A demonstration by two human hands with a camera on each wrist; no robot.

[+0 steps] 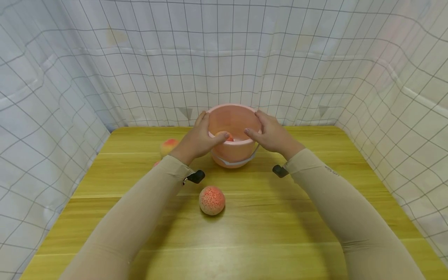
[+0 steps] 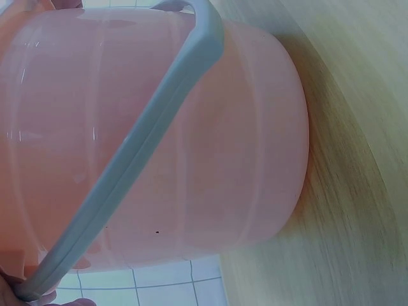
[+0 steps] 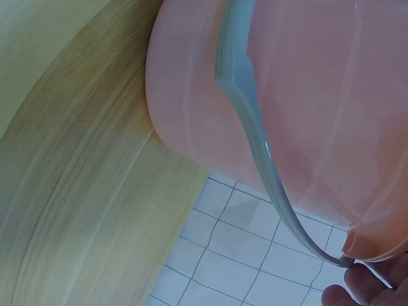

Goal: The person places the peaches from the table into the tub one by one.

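A pink bucket (image 1: 236,149) stands upright near the back of the table, its grey handle (image 2: 137,140) hanging down against the near wall. My left hand (image 1: 197,140) grips the bucket's left side, thumb hooked over the rim and fingers outside. On the opposite side my right hand (image 1: 274,134) holds the rim the same way, and its fingertips (image 3: 363,284) show by the handle's joint in the right wrist view. Inside the bucket lies a peach (image 1: 230,138), partly hidden by the near rim and left thumb.
A speckled peach-coloured ball (image 1: 212,200) sits on the wooden table (image 1: 266,233) in front of the bucket. Left of the left hand is a yellow-red peach (image 1: 168,147), with another reddish round thing (image 1: 156,163) mostly hidden by the sleeve. White checked curtains (image 1: 231,54) surround the table's back and sides.
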